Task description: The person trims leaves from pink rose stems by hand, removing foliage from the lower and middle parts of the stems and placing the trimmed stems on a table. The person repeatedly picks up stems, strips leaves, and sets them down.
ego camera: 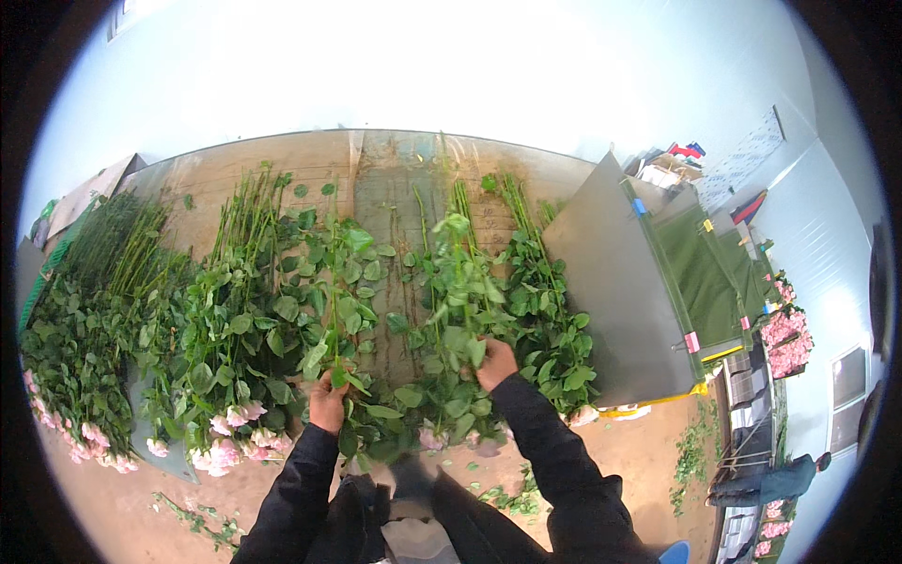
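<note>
Cut pink roses with long leafy stems lie in bunches across a worn table (394, 158), their blooms towards me. My left hand (328, 403) is closed around a leafy rose stem (335, 282) at the middle, low on the stem near the table's front edge. My right hand (495, 364) grips another leafy rose stem (458, 282), its fingers partly behind leaves. A rose bunch (239, 317) lies left of my left hand, with pink blooms (224, 451) over the edge. Right of my right hand lies another rose bunch (539, 303).
A grey panel (613, 296) with clips stands at the table's right. More roses (84, 310) fill the far left beside green mesh (53, 264). Cut leaves (518, 493) litter the floor. At far right a person (782, 483) is near racks and pink roses (787, 338).
</note>
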Motion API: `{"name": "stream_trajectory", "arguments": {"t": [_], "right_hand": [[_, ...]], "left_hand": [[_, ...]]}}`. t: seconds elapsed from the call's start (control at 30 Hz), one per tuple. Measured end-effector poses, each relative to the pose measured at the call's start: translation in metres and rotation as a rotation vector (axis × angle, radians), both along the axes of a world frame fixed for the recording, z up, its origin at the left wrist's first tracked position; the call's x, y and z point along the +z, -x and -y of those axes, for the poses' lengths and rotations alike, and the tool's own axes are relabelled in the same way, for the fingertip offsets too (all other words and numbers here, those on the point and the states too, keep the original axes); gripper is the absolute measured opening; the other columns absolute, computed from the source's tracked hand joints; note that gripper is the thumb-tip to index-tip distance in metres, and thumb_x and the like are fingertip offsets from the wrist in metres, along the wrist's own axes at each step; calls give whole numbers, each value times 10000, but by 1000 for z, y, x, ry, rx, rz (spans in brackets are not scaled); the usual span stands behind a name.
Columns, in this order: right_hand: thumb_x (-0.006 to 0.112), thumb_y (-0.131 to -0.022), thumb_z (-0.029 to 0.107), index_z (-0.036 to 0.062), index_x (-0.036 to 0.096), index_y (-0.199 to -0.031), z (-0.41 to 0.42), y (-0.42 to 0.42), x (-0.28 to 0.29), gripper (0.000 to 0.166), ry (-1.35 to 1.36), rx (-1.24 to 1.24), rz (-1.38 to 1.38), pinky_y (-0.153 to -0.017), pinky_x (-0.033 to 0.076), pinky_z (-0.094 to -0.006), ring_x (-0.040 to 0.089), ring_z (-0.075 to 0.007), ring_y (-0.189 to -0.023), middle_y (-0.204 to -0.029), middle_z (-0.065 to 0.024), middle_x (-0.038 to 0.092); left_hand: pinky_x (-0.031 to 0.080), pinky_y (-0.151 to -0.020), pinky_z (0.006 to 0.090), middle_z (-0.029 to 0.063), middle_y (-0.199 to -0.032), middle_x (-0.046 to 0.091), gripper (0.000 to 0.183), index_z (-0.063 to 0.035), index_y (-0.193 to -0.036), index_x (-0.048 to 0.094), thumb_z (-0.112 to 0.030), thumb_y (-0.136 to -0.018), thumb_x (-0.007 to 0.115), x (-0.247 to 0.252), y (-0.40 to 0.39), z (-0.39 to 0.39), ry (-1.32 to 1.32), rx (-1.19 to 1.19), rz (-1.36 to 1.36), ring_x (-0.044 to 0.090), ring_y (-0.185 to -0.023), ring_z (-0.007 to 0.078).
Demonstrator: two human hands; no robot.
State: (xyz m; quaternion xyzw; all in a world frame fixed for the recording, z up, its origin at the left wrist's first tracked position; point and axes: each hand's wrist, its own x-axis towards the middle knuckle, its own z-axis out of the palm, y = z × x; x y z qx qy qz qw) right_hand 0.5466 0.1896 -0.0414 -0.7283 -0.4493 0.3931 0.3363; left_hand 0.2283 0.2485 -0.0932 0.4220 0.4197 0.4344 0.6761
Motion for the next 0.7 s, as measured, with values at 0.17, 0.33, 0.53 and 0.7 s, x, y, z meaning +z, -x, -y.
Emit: {"name": "stream_trajectory", "arguments": {"t": [0.17,0.33,0.53,0.7], "right_hand": [[437,-898,17,-31,486,-1200,13,-56,-55,309,62,-101,61,-776,517,-438,566,-335,-930,-1084,-217,565],[437,-916,29,-29,447,-1246,-6,-36,-74,335,191,-157,-60,-808,521,-459,584,-315,-902,-1175,-194,527],[447,-931,124,31,537,-1174,7,-41,-68,275,77,-270,-62,-704,499,-443,583,-302,-838,-1023,-161,603],[450,-897,58,-32,510,-1158,14,-26,-41,282,3,-82,-18,-730,497,-422,569,-343,-908,-1051,-209,575]], "left_hand": [[450,-761,273,57,-949,607,196,4,-1055,570,-19,-867,519,16,-26,5,91,-6,-9,590,-822,147],[458,-745,289,67,-900,606,202,23,-1065,542,-43,-877,515,-1,-13,-2,98,-17,-65,612,-806,168],[457,-744,290,76,-907,608,183,28,-1050,536,-63,-894,504,0,-27,-5,76,-48,-102,612,-816,165],[457,-748,282,102,-978,620,184,23,-1045,533,-87,-900,506,-10,-38,-2,104,-58,-85,618,-827,167]]}}
